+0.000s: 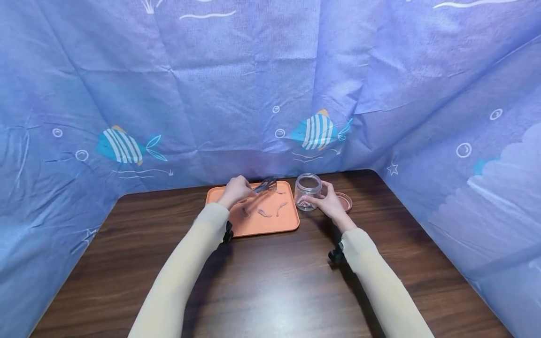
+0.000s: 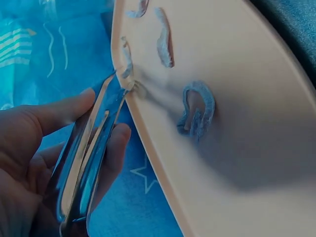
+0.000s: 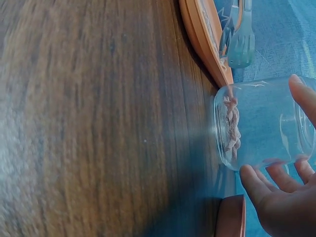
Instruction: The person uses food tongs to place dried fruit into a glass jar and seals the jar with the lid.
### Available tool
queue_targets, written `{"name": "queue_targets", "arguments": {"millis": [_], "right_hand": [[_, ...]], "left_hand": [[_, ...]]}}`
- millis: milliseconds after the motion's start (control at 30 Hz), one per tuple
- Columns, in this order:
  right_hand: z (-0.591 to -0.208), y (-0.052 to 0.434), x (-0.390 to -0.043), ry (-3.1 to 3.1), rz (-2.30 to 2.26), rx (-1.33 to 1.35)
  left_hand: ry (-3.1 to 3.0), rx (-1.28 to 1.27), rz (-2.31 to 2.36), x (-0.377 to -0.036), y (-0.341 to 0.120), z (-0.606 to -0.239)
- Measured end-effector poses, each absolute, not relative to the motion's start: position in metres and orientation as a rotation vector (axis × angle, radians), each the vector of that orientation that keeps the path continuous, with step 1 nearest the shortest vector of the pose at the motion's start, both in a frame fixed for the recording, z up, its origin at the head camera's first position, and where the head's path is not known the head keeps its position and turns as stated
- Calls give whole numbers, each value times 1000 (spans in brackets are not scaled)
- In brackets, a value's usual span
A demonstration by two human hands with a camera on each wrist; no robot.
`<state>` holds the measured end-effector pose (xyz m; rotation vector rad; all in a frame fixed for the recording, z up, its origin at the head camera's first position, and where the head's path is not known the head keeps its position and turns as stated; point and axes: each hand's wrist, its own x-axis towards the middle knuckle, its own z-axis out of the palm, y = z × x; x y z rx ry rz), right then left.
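Note:
My left hand (image 1: 236,190) grips metal tongs (image 2: 81,173) over the far part of an orange tray (image 1: 266,227). Several pale, worm-like strips (image 2: 164,39) lie spread on the tray, one of them curled (image 2: 207,101). The tong tips are by the tray's rim, close to a strip (image 2: 127,57); whether they pinch it I cannot tell. To the right of the tray, my right hand (image 1: 329,201) holds a clear, lidless jar (image 3: 261,123) upright on the table, its fingers and thumb around the side. Some strips (image 3: 231,126) lie on the jar's bottom.
A reddish-brown lid (image 1: 346,202) lies on the table just right of the jar, behind my right hand. The dark wooden table (image 1: 270,281) meets a blue fish-patterned cloth (image 1: 236,103) at its back and sides.

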<state>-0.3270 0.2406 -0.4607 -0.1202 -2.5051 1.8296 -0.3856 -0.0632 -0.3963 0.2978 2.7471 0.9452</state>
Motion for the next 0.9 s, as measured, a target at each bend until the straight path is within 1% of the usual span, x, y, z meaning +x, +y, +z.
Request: {"name": "queue_targets", "arguments": {"millis": [333, 567, 900], "right_hand": [[-465, 241, -329, -2520, 1820, -137], [-457, 244, -335, -2508, 1792, -102], [-461, 244, -329, -2522, 1803, -134]], "left_hand": [[2878, 338, 808, -381, -52, -402], [2923, 313, 867, -382, -48, -395], [2972, 362, 899, -376, -52, -391]]}}
